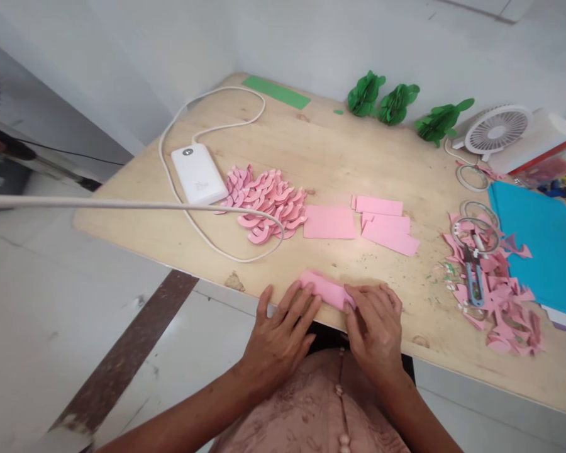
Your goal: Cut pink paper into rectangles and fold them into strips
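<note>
A folded strip of pink paper lies at the table's near edge, between my two hands. My left hand has its fingers spread, with some fingertips resting on the paper's left part. At the right end, my right hand pinches the paper between thumb and fingers. Just beyond are a flat pink sheet and several pink pieces, partly overlapping. To their left sits a heap of curved pink paper cutouts.
A white power bank trails a looping cable across the left side. Pink scraps, scissors and tape rolls lie right, beside blue sheets. Green paper shapes and a small fan stand along the wall.
</note>
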Demonstrator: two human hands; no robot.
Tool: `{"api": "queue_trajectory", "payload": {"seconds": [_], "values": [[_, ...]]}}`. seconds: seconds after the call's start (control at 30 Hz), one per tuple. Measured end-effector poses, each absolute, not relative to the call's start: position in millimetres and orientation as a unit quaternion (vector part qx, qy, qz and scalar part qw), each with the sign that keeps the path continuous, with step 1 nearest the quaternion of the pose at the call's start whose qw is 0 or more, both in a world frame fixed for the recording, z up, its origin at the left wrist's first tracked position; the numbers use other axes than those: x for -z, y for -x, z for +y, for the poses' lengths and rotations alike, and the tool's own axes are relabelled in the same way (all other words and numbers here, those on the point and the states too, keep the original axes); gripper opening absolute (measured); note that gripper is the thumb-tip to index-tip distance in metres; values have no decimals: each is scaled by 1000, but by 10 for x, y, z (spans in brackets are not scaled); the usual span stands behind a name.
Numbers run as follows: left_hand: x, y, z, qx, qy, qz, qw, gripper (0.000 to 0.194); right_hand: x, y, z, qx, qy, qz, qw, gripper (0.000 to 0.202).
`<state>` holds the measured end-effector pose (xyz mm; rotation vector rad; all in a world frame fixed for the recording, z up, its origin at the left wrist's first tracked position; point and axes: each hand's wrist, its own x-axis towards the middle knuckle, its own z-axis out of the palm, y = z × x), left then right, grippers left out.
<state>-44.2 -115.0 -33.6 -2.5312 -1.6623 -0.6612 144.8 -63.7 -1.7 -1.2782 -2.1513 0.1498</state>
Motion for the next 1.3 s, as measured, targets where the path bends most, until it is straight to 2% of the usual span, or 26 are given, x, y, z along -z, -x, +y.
{"api": "queue_trajectory", "payload": {"seconds": [0.9,1.3], "values": [[186,507,-1071,148,828,-541,24,50,26,-1426,-648,-44,470,-816,334,24],[185,482,-1114,149,824,-546,18,52,-137,-1428,-549,-86,468,-833,281,21]]}}
